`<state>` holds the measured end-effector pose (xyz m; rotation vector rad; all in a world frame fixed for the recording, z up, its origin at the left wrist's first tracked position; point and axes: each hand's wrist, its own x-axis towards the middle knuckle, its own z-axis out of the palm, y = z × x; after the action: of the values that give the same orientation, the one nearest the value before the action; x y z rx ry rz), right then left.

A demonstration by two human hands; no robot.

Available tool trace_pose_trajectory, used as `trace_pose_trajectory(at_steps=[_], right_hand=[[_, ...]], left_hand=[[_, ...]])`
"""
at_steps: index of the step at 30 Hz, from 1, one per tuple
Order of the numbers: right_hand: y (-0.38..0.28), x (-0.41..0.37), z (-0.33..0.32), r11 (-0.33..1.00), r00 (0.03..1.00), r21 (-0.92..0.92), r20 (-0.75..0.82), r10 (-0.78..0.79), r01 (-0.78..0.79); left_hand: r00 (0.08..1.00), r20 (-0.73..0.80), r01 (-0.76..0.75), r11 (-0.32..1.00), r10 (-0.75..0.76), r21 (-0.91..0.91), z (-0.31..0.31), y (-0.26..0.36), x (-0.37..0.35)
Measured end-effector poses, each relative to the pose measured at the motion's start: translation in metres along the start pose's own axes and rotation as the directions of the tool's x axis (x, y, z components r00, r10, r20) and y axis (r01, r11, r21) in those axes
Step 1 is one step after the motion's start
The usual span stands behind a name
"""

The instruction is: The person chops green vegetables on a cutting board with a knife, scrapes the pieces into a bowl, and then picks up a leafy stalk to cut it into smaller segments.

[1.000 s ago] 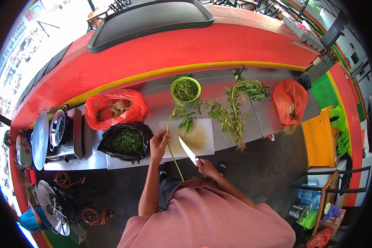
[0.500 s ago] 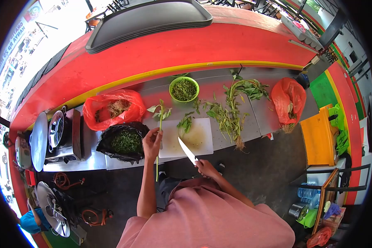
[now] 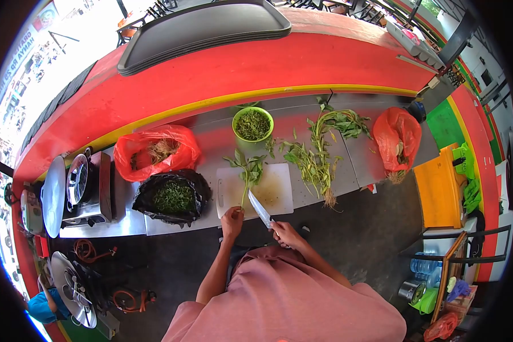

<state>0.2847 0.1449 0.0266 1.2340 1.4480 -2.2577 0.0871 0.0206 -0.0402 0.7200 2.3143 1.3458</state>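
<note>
My left hand [image 3: 232, 221] is closed around the lower stem of a leafy green sprig [image 3: 248, 171], whose leaves lie over the upper part of the white cutting board [image 3: 279, 188]. In my right hand [image 3: 285, 233] is a kitchen knife [image 3: 260, 209], its blade slanting up and left over the board, with the tip close to the stem. Behind the board stands a green bowl [image 3: 271, 130] of chopped greens. A black plastic bag [image 3: 202, 188] holding more cut greens sits left of the board. To the right lies a bunch of rooted leafy stems [image 3: 316, 165].
A red plastic bag [image 3: 182, 139] with root ends stands at the back left, beside a gas stove [image 3: 100, 185]. Another red bag [image 3: 399, 137] is at the far right. Stacked dark trays [image 3: 211, 31] rest on the red ledge. An orange crate [image 3: 436, 191] stands right of the counter.
My left hand has moved right and down, bringing the upright sprig from beside the board onto it. The knife has shifted only slightly in my right hand.
</note>
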Motion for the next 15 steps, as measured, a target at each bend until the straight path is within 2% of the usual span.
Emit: trace_pose_trajectory(at_steps=[6, 15], right_hand=[[-0.0016, -0.0008, 0.0004, 0.998, 1.000, 0.055, 0.012, -0.009, 0.009], [-0.0025, 0.0019, 0.0045, 1.000, 1.000, 0.025, 0.024, 0.008, -0.009]], left_hand=[[0.998, -0.069, -0.016, 0.997, 0.010, -0.080, 0.0024, -0.0050, -0.0059], [0.998, -0.067, -0.006, 1.000, 0.004, -0.025, 0.0016, -0.0007, -0.0106]])
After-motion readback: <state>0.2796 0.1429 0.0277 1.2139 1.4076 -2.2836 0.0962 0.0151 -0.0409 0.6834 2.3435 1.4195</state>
